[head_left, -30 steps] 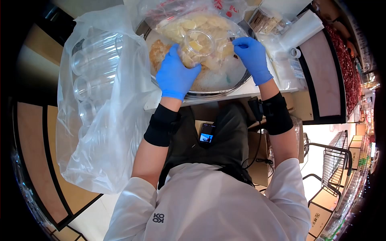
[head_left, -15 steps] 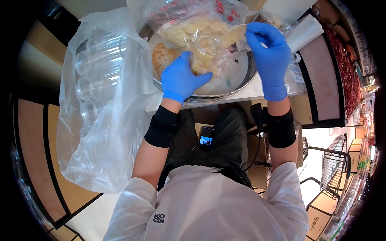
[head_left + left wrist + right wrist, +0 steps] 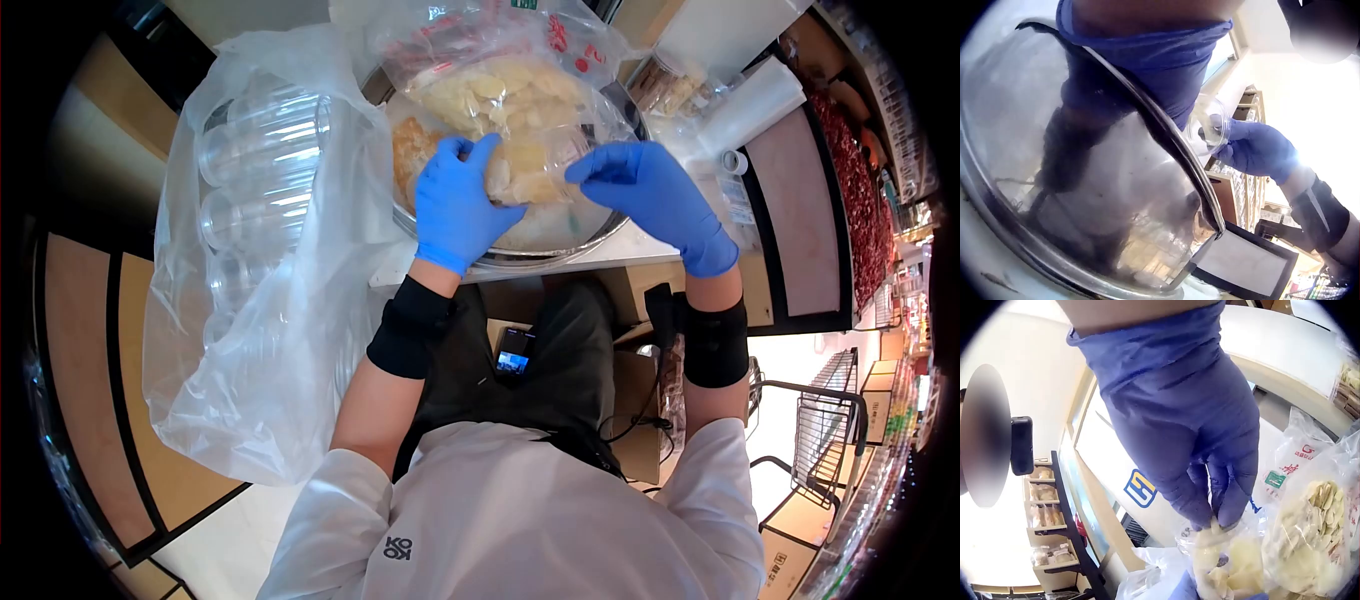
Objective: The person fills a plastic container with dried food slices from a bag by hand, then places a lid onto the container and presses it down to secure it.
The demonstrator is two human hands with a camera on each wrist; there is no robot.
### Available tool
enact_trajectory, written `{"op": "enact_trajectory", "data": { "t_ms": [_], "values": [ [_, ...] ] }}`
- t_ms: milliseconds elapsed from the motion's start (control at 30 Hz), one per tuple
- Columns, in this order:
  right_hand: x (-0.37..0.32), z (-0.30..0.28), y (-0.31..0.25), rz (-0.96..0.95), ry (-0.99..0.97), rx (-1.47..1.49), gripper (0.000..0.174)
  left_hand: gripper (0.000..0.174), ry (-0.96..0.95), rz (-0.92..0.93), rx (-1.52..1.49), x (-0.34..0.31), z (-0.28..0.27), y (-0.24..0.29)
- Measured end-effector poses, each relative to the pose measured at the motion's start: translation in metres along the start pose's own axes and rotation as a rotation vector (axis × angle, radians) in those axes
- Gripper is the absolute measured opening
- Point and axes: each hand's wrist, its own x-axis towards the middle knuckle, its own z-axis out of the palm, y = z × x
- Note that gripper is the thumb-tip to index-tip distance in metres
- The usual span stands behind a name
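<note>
My left hand point(image 3: 455, 205), in a blue glove, grips a clear round plastic container point(image 3: 545, 170) with pale flat slices inside. In the right wrist view, the fingertips of my right hand point(image 3: 1179, 419) pinch a pale slice point(image 3: 1210, 540) at the rim of this container point(image 3: 1244, 562). Just above the container in the head view lies an open clear bag of pale slices point(image 3: 500, 95) with red print, in a round metal tray point(image 3: 520, 257). The left wrist view has the container's round mouth point(image 3: 1219, 125) beside the right hand point(image 3: 1263, 150); the left fingers are hidden there.
A big translucent bag point(image 3: 250, 390) of clear stacked containers stands at the left. Orange-brown pieces point(image 3: 412, 140) lie at the tray's left. To the right are a roll of clear plastic point(image 3: 755, 105) and a shopping basket point(image 3: 825, 430).
My right hand swung out to the upper right, then came back down and left to the container. My left hand shifted slightly right, still gripping the container.
</note>
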Motion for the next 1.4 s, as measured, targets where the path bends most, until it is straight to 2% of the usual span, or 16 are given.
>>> {"op": "enact_trajectory", "data": {
  "t_ms": [33,200,300,533,633,700,833,900,967,1033,1067,1100,1167,1200,1267,1400],
  "values": [
    [-0.003,0.0,0.002,0.04,-0.101,0.014,0.019,0.078,-0.032,0.002,-0.013,-0.001,-0.001,0.001],
    [-0.004,-0.006,-0.001,0.106,-0.181,0.116,0.007,0.079,-0.057,0.042,-0.027,0.001,0.0,0.001],
    [0.001,-0.014,0.009,0.102,-0.275,0.259,0.009,0.079,-0.075,0.031,-0.025,0.002,-0.001,0.002],
    [0.001,-0.004,0.014,0.117,-0.326,0.275,0.012,0.08,-0.152,0.017,0.037,0.002,-0.003,0.004],
    [0.003,-0.002,0.014,0.132,-0.292,0.288,0.008,0.079,-0.137,0.032,0.059,0.001,0.001,0.002],
    [0.002,0.002,0.012,0.167,-0.05,0.131,0.011,0.079,-0.111,0.043,0.082,-0.001,0.002,0.003],
    [0.002,0.015,-0.004,0.173,0.044,0.028,0.018,0.08,-0.109,0.014,0.029,0.0,0.0,0.001],
    [0.001,0.023,-0.014,0.247,0.059,0.142,0.02,0.08,-0.101,0.017,0.026,0.0,0.001,0.001],
    [0.003,0.024,0.0,0.257,-0.004,0.189,0.023,0.081,-0.103,0.02,0.053,0.001,0.003,0.001],
    [0.005,0.03,0.003,0.314,-0.141,0.494,0.029,0.081,-0.101,0.02,0.049,0.0,0.003,0.002],
    [0.007,0.033,0.002,0.326,-0.161,0.515,0.037,0.081,-0.09,0.02,0.051,0.0,0.003,0.002],
    [0.009,0.031,0.007,0.33,-0.16,0.518,0.037,0.081,-0.096,0.019,0.05,0.0,0.003,0.001],
    [0.015,0.023,0.017,0.409,-0.28,0.874,0.045,0.081,-0.084,0.033,0.072,0.0,0.004,0.0],
    [0.015,0.024,0.016,0.412,-0.279,0.876,0.045,0.081,-0.087,0.032,0.071,0.001,0.004,0.0],
    [0.015,0.027,0.011,0.447,-0.236,1.116,0.044,0.08,-0.122,0.036,0.041,0.001,0.005,0.0],
    [0.021,0.021,0.019,0.413,-0.36,1.227,0.052,0.079,-0.109,0.039,0.063,0.001,0.007,-0.002]
  ]
}}
